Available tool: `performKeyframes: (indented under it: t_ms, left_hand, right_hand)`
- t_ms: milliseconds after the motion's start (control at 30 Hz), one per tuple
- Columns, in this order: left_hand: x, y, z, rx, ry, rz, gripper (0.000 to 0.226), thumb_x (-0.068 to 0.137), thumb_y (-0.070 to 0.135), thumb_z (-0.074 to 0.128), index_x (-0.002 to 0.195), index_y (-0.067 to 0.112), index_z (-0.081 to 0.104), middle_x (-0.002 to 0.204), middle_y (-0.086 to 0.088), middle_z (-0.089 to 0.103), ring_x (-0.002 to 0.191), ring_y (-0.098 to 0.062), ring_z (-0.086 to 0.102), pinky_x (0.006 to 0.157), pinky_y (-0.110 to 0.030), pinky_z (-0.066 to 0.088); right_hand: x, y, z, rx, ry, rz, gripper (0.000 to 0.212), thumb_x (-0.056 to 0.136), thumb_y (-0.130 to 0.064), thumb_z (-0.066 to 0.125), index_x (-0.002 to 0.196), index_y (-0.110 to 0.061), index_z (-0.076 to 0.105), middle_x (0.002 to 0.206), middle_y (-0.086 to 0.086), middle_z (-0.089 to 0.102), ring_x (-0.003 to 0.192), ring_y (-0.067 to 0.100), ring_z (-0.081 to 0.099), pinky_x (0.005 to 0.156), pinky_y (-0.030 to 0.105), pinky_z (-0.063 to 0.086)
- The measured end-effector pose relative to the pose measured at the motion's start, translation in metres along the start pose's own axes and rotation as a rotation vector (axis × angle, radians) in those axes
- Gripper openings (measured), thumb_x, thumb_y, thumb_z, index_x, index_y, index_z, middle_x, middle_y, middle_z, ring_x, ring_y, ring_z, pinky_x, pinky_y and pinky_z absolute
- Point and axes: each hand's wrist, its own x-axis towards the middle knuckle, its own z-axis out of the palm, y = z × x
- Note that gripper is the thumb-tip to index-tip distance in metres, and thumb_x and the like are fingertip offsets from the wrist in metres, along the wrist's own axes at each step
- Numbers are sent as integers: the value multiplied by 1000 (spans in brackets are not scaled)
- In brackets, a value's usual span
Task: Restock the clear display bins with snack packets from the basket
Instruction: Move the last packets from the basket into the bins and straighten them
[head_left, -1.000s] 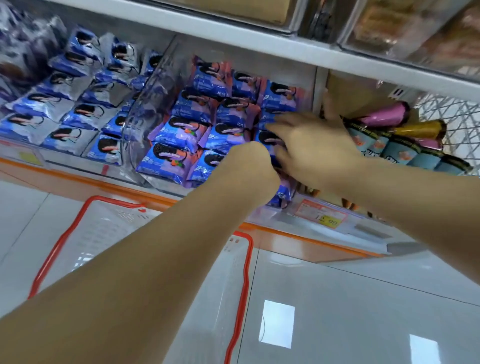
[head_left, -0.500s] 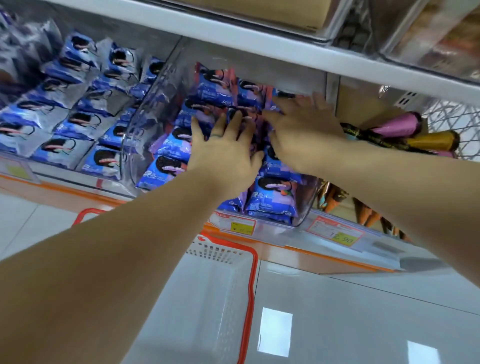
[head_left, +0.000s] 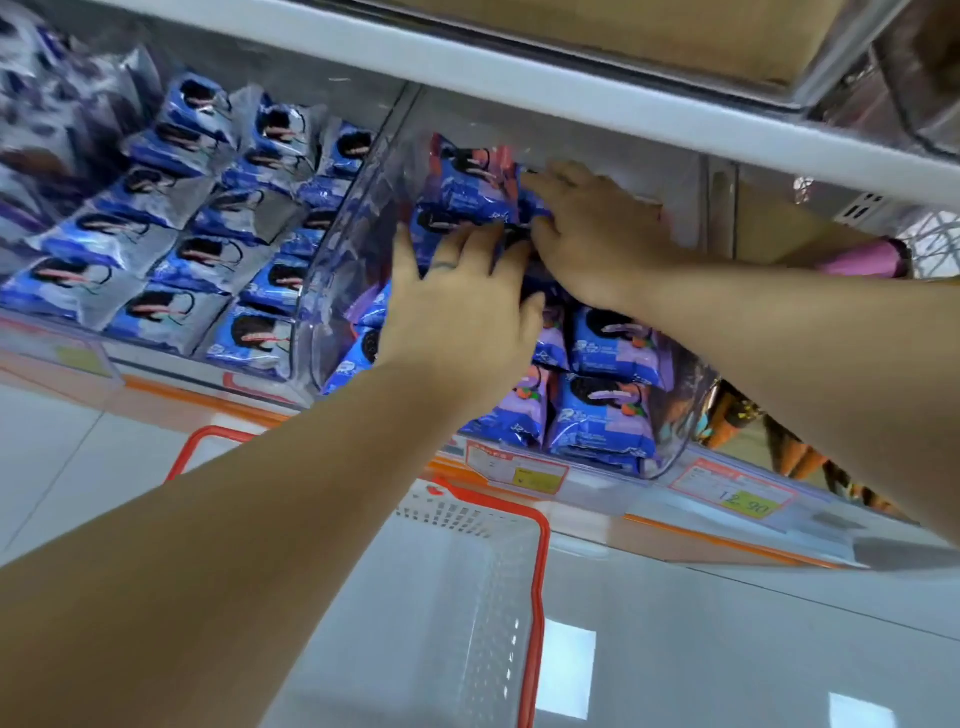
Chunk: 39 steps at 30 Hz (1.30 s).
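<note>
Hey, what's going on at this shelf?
A person is stocking a shop shelf. Both bare hands are inside the clear plastic display bin. The left hand lies flat with spread fingers on the blue-and-purple snack packets, and the right hand rests on packets nearer the back. Neither hand seems to grip a packet. The white basket with a red rim stands on the floor below; no packets show in the part in view.

The shelf above (head_left: 571, 98) hung low over the packed clear bin (head_left: 358, 234) (left hand (head_left: 457, 312) and right hand (head_left: 592, 239) filled the gap).
</note>
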Motion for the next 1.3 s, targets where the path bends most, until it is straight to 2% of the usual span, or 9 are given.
performKeyframes:
  t_ms: [167, 400, 633, 767, 867, 967, 1033, 1167, 1300]
  left_hand:
    - [-13, -39, 0, 145, -12, 75, 66, 95, 48, 21, 145, 14, 46, 151, -13, 43, 141, -32, 38, 115, -67, 12]
    - [-20, -44, -6, 287, -107, 73, 78, 92, 51, -2, 152, 16, 34, 158, -9, 32, 145, -26, 31, 114, -67, -9]
    - [-25, -56, -15, 273, -89, 63, 73, 93, 53, 4, 153, 20, 32, 159, -7, 31, 144, -27, 34, 113, -71, 0]
    - [-30, -64, -20, 304, -141, 141, 68, 97, 50, 8, 154, 21, 29, 160, -8, 30, 145, -29, 32, 111, -73, 1]
    - [-30, -64, -21, 387, -200, 141, 72, 93, 50, -10, 157, 26, 13, 163, -4, 19, 150, -27, 20, 111, -73, -2]
    - [-29, -62, -20, 428, -219, 134, 67, 95, 48, -8, 157, 27, 3, 165, -2, 11, 151, -26, 12, 111, -72, -3]
    - [-31, -62, -19, 435, -194, 142, 64, 98, 47, -3, 157, 25, 6, 165, -4, 13, 151, -27, 15, 111, -72, -2]
    - [-40, -71, -17, 355, -37, 206, 59, 104, 49, 20, 151, 18, 35, 155, -13, 38, 141, -32, 37, 110, -73, 11]
    - [-49, -78, -13, 387, -73, 254, 67, 100, 57, 14, 154, 21, 30, 156, -15, 35, 142, -35, 37, 110, -74, 11]
  right_hand:
    - [28, -28, 23, 175, -146, 76, 58, 95, -36, 31, 152, -25, 26, 158, 8, 30, 141, 34, 34, 113, 50, 29]
    - [28, -48, 22, 149, -197, 41, 57, 100, -34, 28, 155, -36, 12, 162, -2, 21, 148, 24, 22, 119, 54, 2]
    - [-8, -35, 18, 100, -48, -7, 63, 99, -40, 43, 156, -29, 17, 163, 0, 14, 149, 25, 15, 121, 49, 8]
    - [-29, -26, 29, -58, -229, 1, 63, 103, -51, 26, 157, -23, 9, 165, 5, -3, 151, 24, -3, 122, 45, 3]
    - [-37, -25, 32, -98, -229, 22, 63, 103, -51, 18, 157, -22, 7, 165, 4, -5, 151, 22, -7, 122, 46, 0]
    - [-42, -26, 34, -114, -228, 42, 62, 103, -51, 16, 157, -22, 7, 165, 3, -4, 151, 21, -6, 122, 47, -3]
    - [-39, -31, 30, -64, -187, 50, 60, 104, -49, 19, 157, -23, 8, 165, 2, -2, 151, 21, -4, 122, 47, -3]
    - [-15, -44, 13, 145, -59, 20, 54, 106, -39, 27, 156, -26, 12, 165, 1, 2, 151, 23, 2, 122, 42, 2]
    - [16, -50, 17, 182, -147, 58, 54, 106, -38, 28, 156, -26, 12, 165, -1, -5, 150, 29, 7, 122, 45, 7]
